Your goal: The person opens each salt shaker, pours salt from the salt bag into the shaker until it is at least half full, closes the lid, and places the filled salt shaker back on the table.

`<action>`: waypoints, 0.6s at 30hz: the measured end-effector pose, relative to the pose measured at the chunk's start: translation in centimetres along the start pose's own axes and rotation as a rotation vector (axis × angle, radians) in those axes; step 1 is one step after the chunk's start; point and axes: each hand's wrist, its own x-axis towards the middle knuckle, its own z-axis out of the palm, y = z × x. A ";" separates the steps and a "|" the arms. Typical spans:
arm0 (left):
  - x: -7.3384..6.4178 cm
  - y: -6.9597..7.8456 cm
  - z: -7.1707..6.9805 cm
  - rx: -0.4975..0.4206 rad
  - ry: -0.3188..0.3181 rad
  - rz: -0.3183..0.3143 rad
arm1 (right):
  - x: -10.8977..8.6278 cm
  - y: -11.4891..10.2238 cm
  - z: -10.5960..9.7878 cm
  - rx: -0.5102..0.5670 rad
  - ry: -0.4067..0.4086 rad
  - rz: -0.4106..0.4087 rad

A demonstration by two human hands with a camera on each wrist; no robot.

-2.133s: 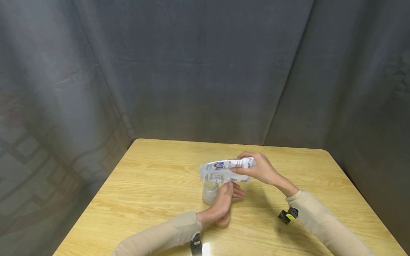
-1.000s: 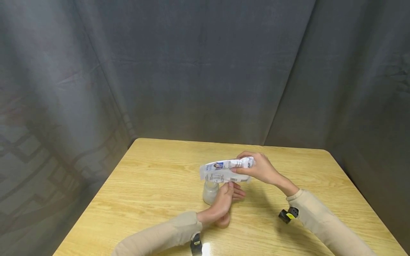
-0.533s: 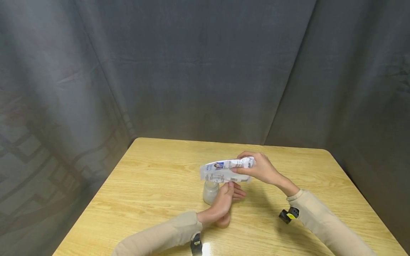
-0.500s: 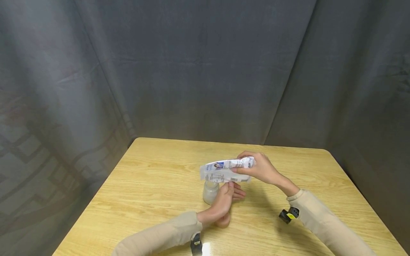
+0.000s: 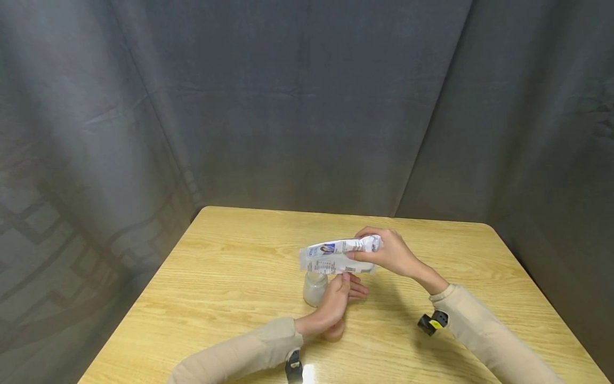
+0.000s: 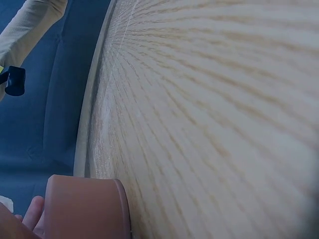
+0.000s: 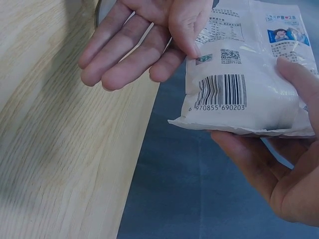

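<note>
Nothing's budged since earlier, right hand (image 5: 392, 255) gripping bag (image 5: 331, 261), its end at the jar's (image 5: 314, 291) mouth, left hand (image 5: 336, 300) (fingers straight) just under bag

1. In front of me, the table (image 5: 230, 256) has yellowish wood grain and rounded far corners.
2. Beyond it I face dark grey cloth (image 5: 297, 106), creased and seamed, bluish in my wrist views.
3. To my left, the cloth shows faint, blocky outlines.
4. Close to me, a bright glare (image 5: 309, 373) marks the wood.
</note>
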 end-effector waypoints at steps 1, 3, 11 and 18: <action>0.0 0.0 0.0 -0.001 0.004 -0.001 | 0.0 0.0 0.0 0.002 0.000 0.000; 0.0 -0.1 0.1 -0.011 0.012 -0.003 | 0.0 0.0 0.0 0.003 0.001 -0.002; 0.1 -0.1 0.2 -0.006 0.006 0.008 | 0.0 0.1 -0.1 -0.017 0.007 -0.008; 0.0 -0.4 0.0 0.009 -0.017 0.022 | -0.1 0.1 -0.1 -0.033 0.008 -0.012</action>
